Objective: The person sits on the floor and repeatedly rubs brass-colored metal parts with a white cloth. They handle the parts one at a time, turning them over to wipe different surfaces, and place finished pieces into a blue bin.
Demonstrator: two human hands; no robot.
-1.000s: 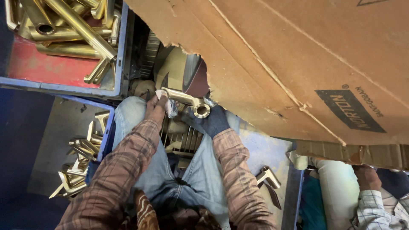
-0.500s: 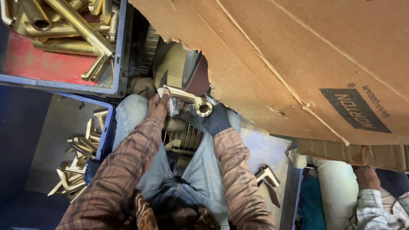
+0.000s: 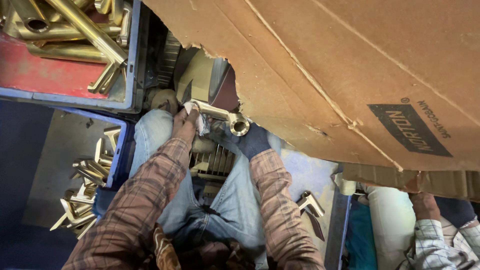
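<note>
**Brass fitting at the wheel, bins part full on either side**

Knees in blue jeans fill the near foreground, with plaid sleeves reaching forward over them. Take the brass fitting [image 3: 222, 116] as the landmark: an L-shaped tube with an open round end, held above the lap, just short of the torn edge of the cardboard sheet [image 3: 320, 65]. The left hand [image 3: 184, 124], bare, is closed on the fitting's left end through a scrap of white cloth [image 3: 199, 121]; its fingers are curled tight around it. The right hand [image 3: 250, 139], in a dark glove, cups the fitting from below near the round opening, fingers wrapped on it. Directly beyond the fitting, through the gap in the cardboard, stands the grinding or polishing wheel [image 3: 207, 82]; whether the fitting touches it cannot be told.

Judging by how things lie, one piece is in work and many more wait. Near-left of the fitting, a blue-rimmed tray [image 3: 116, 150] holds a loose heap of similar brass pieces [image 3: 85, 195]. Near-right of it, a single angled piece [image 3: 311, 204] lies on the blue surface beside the right knee. Far-left of the fitting, a red-floored crate [image 3: 30, 70] carries longer brass tubes [image 3: 85, 27]. Which pile is finished and which is unworked the view does not show. At the near-right corner, another person's checked sleeve [image 3: 432, 235] shows.
</note>
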